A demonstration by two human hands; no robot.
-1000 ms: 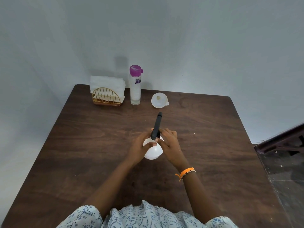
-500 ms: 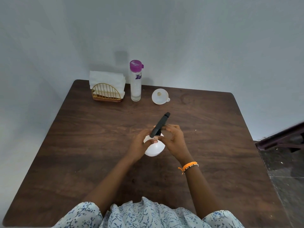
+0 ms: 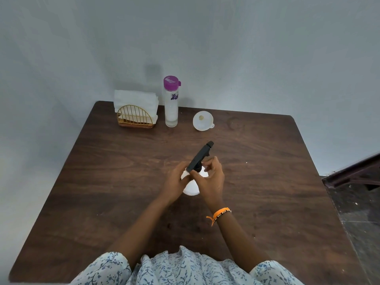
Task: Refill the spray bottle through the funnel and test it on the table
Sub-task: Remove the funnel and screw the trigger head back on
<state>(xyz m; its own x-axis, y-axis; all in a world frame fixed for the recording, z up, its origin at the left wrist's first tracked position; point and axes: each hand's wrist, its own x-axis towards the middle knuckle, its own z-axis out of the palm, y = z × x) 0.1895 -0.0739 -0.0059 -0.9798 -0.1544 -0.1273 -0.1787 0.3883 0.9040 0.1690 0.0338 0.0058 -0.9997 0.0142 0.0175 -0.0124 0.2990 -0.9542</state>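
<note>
A white round spray bottle (image 3: 190, 189) stands at the middle of the dark wooden table (image 3: 102, 182). Its black spray head (image 3: 200, 156) points away to the upper right. My left hand (image 3: 175, 182) wraps the bottle's left side. My right hand (image 3: 209, 179) pinches the black collar at the bottle's neck. A white funnel (image 3: 202, 121) lies mouth-up near the table's far edge. To its left stands a tall clear water bottle (image 3: 171, 108) with a purple cap, closed.
A gold wire napkin holder (image 3: 134, 118) with white napkins sits at the far left by the wall. A dark piece of furniture (image 3: 353, 173) stands beyond the table's right edge over a dark floor.
The spray head has turned clockwise, from pointing nearly straight away to pointing up-right, with my right hand twisting at the neck. My left hand stays on the bottle.
</note>
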